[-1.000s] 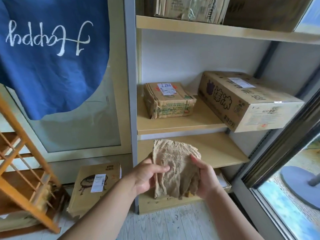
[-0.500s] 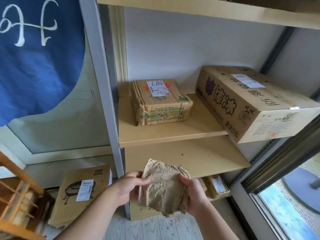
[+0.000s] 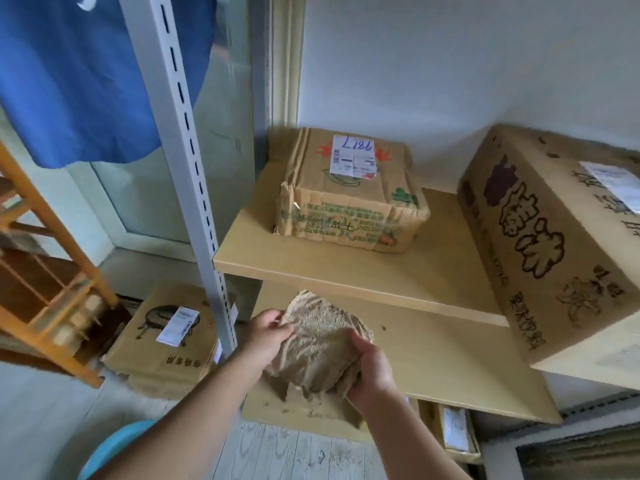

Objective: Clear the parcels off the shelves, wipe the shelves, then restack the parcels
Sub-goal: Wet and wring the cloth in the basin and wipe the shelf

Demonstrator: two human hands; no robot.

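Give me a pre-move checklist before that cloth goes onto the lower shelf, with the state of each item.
1. Cloth held in both hands: ok. The left hand and right hand each have a grip on it.
2. Lower shelf free of parcels: ok where it shows; the part behind the cloth is hidden.
3. Debris on the lower shelf: not ok, a small dark speck lies on it.
4. Upper shelf cleared: not ok. The small parcel and the large parcel sit on it.
5. Large parcel stable: cannot tell; it overhangs the shelf front.
6. Cloth damp or dry: cannot tell.
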